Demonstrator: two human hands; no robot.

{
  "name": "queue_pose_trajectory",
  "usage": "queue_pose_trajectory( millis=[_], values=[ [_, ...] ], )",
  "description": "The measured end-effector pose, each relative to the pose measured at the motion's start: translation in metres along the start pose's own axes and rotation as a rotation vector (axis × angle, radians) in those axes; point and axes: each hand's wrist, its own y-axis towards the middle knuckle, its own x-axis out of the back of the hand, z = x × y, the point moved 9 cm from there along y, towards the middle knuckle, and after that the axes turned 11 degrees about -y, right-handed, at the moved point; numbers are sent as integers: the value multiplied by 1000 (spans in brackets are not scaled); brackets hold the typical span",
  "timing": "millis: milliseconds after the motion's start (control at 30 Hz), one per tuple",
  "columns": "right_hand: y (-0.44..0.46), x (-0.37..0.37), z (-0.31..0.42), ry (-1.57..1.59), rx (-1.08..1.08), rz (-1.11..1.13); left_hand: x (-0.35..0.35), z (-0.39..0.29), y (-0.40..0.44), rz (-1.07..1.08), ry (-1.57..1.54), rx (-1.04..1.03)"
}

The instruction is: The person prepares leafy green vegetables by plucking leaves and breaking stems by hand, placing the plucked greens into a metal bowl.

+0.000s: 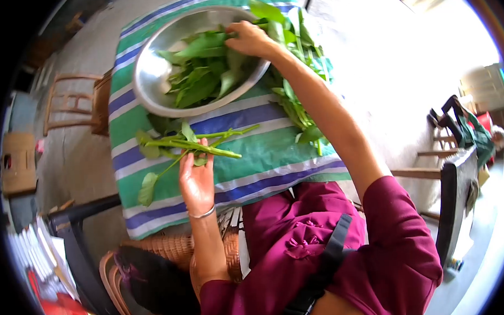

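Observation:
Green stems with a few leaves (193, 145) lie across the fingers of my left hand (197, 179), which is palm up just in front of the bowl. A wide metal bowl (149, 78) holds a heap of loose green leaves (202, 76). My right hand (250, 38) is over the bowl's right side, its fingers curled at the leaves; whether it grips one is hidden. More leafy stems (294, 106) lie on the table to the right of the bowl, partly under my right forearm.
A striped green, blue and white cloth (236, 183) covers the table. Wooden chairs (75, 111) stand at the left and right. A wicker basket (169, 246) is near my left forearm. Another person (479, 133) is seated far right.

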Motion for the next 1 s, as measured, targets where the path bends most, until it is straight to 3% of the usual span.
queue_pose_trajectory(
  millis=[100,133,233,500,600,800,867,1000],
  values=[
    [-22,38,17,-71,285,-211,-2,15,3,150,-83,223],
    [-38,59,26,-47,345,-272,-11,13,1,178,35,200],
    [-65,96,3,252,285,-250,-25,12,-4,158,112,214],
    [-183,69,-154,221,-77,-46,-38,25,-32,109,222,227],
    [-235,41,-167,304,-243,24,-51,36,-46,131,390,202],
    [-247,-4,-180,314,-363,-84,-63,73,-68,222,376,437],
    [-243,3,-176,191,-318,-181,-66,80,-72,235,372,434],
    [-237,34,-182,137,-403,-102,-71,90,-78,262,385,409]
  ],
)
